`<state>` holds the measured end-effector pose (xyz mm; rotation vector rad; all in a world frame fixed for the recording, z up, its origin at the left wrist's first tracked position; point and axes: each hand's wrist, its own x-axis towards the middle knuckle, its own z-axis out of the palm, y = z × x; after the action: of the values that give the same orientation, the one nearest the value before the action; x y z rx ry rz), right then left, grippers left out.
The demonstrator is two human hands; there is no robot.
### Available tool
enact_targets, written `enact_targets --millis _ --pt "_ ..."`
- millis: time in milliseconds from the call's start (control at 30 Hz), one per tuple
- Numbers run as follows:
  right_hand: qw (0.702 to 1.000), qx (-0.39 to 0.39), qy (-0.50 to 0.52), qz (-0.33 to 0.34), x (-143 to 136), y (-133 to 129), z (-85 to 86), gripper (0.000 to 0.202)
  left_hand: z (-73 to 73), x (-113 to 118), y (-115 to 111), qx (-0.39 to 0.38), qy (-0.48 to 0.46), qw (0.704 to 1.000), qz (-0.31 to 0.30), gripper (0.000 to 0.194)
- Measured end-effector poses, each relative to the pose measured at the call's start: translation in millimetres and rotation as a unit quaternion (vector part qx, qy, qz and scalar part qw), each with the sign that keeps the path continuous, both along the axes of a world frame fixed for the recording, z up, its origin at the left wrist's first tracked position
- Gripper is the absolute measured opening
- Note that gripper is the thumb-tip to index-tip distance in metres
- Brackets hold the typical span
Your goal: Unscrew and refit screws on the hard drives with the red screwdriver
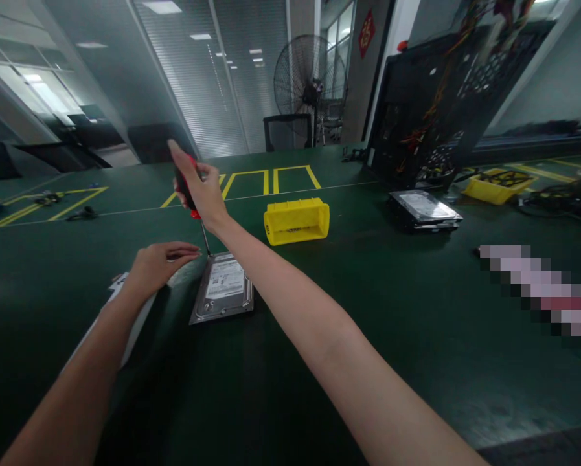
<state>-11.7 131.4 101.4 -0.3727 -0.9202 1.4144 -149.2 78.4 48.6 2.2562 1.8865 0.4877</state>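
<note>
My right hand [200, 191] is wrapped round the red and black handle of a screwdriver [203, 236]. The shaft points down, slightly tilted, and its tip meets the far left corner of a hard drive [225, 285]. That drive lies flat on the green table, its white label facing up; my right forearm passes over its right edge. My left hand [161, 265] is at the drive's far left corner, thumb and fingertips drawn together close to the screwdriver tip. Whatever may be between those fingertips is too small to make out.
A yellow bin [297, 221] lies beyond the drive. Further right are stacked hard drives [423, 210], a dark computer case [416, 116] with loose wires, and another yellow bin [497, 186]. A white flat object [137, 330] is partly under my left forearm. Yellow tape marks the table's far side.
</note>
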Motion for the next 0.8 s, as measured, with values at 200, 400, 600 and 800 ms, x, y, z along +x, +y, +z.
enact_targets --millis 200,400,600,800 --pt "0.996 0.068 -0.004 -0.050 7 5 -10.7 0.044 -3.9 2 12 -0.057 0.031 0.997 -0.042 0.038" --pt "0.994 0.099 0.045 -0.033 17 5 -12.4 0.049 -1.4 4 15 -0.054 0.035 0.997 -0.044 0.034" --pt "0.989 0.137 -0.031 -0.051 61 -27 31.2 0.042 2.5 5 18 -0.052 0.042 0.992 -0.104 0.030" --pt "0.977 0.104 -0.183 -0.019 183 -109 59.6 0.039 2.8 5 19 -0.033 0.083 0.987 -0.137 0.033"
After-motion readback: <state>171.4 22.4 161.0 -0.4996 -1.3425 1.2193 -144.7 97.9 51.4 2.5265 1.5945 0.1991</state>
